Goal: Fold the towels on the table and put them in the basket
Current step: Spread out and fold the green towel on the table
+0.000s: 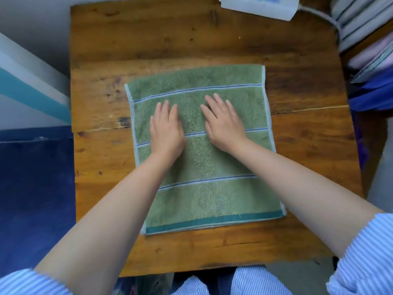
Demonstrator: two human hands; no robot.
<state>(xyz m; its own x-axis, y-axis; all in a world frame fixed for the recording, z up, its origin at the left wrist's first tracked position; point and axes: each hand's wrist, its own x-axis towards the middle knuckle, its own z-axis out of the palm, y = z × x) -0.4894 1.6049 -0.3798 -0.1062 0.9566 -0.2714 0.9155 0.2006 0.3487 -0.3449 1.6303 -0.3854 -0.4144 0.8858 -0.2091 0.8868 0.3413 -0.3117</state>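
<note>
Your left hand [167, 129] and right hand [223, 122] both lie palm-down on the green towel [204, 192], side by side and a little apart, with the fingers straight and flat against the cloth, gripping nothing. The towel is spread flat on the wooden table [148, 39], roughly at its middle, and looks doubled over, since two layered edges show at its near left corner. Your fingers point away from you, toward the towel's far edge; the left fingers [168, 108] stop just short of the pale stripe [195, 90] that runs across the towel beyond them, and the right fingers [219, 103] reach about as close to it. A second pale stripe passes under both hands at the knuckles and wrists, and a third crosses the towel under your forearms, nearer to you. A dark teal band [212, 222] runs along the towel's near edge, well behind your hands. Beyond your fingertips, at the table's far right corner, lies a white object with blue print [259, 6], only partly in view. Off to the right of your right hand, past the table's edge, folded cloths [361, 24] are stacked on shelves. Your striped sleeves [361, 258] are pushed up above the elbows.
</note>
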